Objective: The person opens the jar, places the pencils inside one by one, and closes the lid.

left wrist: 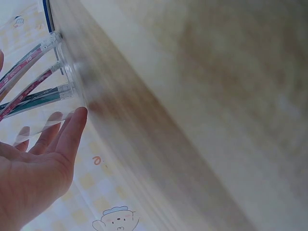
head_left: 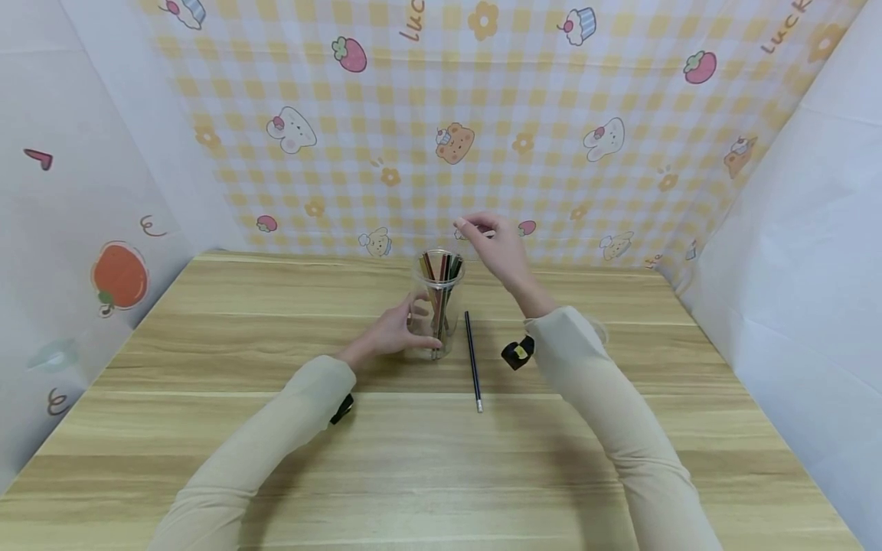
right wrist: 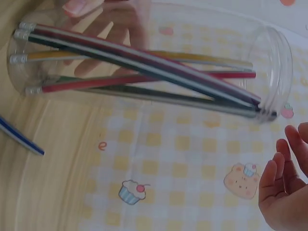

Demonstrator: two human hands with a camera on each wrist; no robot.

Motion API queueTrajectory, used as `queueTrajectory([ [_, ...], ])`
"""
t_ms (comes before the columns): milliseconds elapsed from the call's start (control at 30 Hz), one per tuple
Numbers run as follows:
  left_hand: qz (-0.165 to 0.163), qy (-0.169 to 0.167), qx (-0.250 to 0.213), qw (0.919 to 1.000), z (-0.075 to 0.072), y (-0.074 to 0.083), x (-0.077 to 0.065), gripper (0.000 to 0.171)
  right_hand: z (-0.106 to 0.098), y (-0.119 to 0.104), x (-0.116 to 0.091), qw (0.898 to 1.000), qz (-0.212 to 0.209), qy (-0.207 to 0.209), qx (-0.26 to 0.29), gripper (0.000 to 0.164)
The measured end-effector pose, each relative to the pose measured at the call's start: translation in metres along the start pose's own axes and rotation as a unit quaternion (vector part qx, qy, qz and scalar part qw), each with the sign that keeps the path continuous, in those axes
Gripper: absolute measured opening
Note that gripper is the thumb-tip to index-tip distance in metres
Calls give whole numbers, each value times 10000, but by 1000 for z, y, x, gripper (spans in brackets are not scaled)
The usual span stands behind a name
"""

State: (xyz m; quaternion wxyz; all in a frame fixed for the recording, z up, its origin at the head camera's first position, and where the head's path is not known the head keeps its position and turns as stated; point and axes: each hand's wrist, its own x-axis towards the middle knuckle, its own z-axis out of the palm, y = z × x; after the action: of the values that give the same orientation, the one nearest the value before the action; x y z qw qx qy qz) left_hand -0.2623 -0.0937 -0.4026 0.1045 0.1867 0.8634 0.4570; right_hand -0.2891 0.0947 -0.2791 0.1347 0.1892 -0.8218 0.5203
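A tall clear jar [head_left: 455,310] stands upright on the table, holding several pencils [right wrist: 144,64] with their eraser ends down. My left hand [head_left: 394,329] holds the jar low on its left side, thumb in front and fingers behind, seen through the wall in the right wrist view. Up and to the right of the jar's rim [right wrist: 284,67] is my right hand [head_left: 501,249], fingers loosely bent and nothing in them. One dark blue pencil [head_left: 473,363] lies on the table just right of the jar, its eraser end toward me.
The wooden table [head_left: 413,474] runs back to a yellow checked cloth [head_left: 386,207] with cartoon prints. White sheets hang at the left and right. A black strap piece [head_left: 518,353] hangs by my right cuff, and a clear curved edge [head_left: 601,330] shows behind that sleeve.
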Motion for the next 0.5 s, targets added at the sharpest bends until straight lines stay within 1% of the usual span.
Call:
queueTrajectory([
  [133, 10, 4, -13, 10000, 0, 0, 0, 80, -10, 8, 0, 9995, 234, 175, 93, 26],
  [233, -29, 6, -22, 10000, 0, 0, 0, 80, -16, 16, -1, 9986, 477, 175, 150, 25],
  [367, -48, 15, -25, 10000, 0, -1, 1, 80, -20, 32, -6, 9961, 837, -139, 232, 27],
  [500, -41, 8, -39, 10000, 0, -1, 1, 80, -18, 51, -14, 9908, 1155, -695, 75, 30],
])
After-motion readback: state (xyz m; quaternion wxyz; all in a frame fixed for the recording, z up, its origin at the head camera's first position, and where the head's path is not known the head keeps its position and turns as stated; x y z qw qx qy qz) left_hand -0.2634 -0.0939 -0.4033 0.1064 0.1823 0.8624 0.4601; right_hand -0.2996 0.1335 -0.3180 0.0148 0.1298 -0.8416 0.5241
